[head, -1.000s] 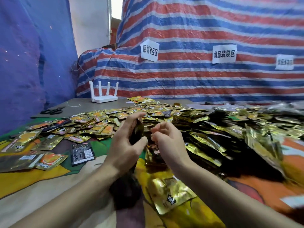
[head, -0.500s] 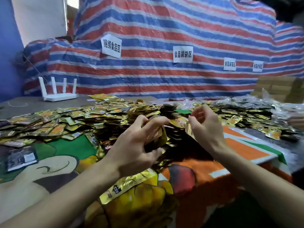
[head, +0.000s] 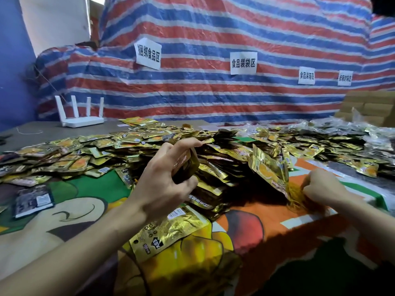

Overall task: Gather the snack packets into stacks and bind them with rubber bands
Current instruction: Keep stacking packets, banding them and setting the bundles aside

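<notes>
Stack: left hand [head: 164, 182] is gripping a thin stack [head: 185, 165] of gold packets, fingers curling over its upper edge and thumb pressing from the near side; it is standing on edge just above the near side of the loose packets [head: 119, 144]
Bands: rubber bands [head: 296, 194] are lying in a yellow tangle on the table cover [head: 241, 229], near its right edge and just beside a tilted packet [head: 268, 167]
Fingers at the bands: right hand [head: 320, 186] is sitting against the tangle, fingers curling into the strands and seemingly pinching a few
Deciding relation: the bands are lying to the right of the stack and lower, well apart from it; the right hand is touching them while the left is staying far off; the stack's long axis is running roughly upright, so a band is probably needing to travel leftward and slip over the narrow top end
Change: half a second earlier the right hand was hanging raised beside the heap, fingers loosely spread, nearer the left hand; now it is sitting lower and further right, while the left hand is keeping the same grip
</notes>
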`<act>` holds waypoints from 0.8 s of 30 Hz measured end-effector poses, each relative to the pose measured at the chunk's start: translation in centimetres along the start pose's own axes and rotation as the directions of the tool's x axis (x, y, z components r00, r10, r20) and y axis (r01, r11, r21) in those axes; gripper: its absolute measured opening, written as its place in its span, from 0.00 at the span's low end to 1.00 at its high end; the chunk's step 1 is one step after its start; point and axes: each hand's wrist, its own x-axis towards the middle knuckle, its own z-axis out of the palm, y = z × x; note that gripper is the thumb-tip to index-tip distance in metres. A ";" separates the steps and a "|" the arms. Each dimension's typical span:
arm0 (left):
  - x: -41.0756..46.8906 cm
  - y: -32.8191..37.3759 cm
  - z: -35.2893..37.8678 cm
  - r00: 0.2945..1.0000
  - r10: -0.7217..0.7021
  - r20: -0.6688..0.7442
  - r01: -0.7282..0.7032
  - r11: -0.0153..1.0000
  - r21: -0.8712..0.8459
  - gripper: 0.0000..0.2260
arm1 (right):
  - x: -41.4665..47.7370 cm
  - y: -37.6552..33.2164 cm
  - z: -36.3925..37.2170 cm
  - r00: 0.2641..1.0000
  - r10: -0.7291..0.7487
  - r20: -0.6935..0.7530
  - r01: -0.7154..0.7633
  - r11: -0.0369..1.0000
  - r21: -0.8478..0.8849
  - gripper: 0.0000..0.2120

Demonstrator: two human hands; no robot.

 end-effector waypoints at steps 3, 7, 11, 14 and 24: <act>-0.1 0.1 -0.1 1.000 0.008 0.002 -0.008 1.000 -0.007 0.24 | 0.0 0.1 -0.4 0.994 -0.051 -0.093 0.052 0.999 0.005 0.09; -0.2 0.1 -0.3 1.000 0.017 0.006 -0.017 1.000 -0.012 0.24 | -0.2 -0.1 -1.1 0.982 -0.060 -0.181 0.065 0.998 0.023 0.07; -0.2 0.1 -0.7 1.000 0.006 0.002 -0.006 1.000 -0.024 0.23 | -0.5 -0.9 -2.1 0.959 -0.108 -0.261 0.116 0.993 0.017 0.07; -0.2 -0.1 -1.2 1.000 -0.006 -0.018 0.006 1.000 -0.021 0.23 | -0.9 -2.4 -3.1 0.914 -0.185 -0.361 0.220 0.974 0.059 0.07; -0.5 -0.9 -3.5 0.985 -0.124 -0.118 0.100 0.976 -0.193 0.23 | -5.2 -13.7 -4.8 0.724 -0.480 -0.496 0.629 0.754 0.188 0.08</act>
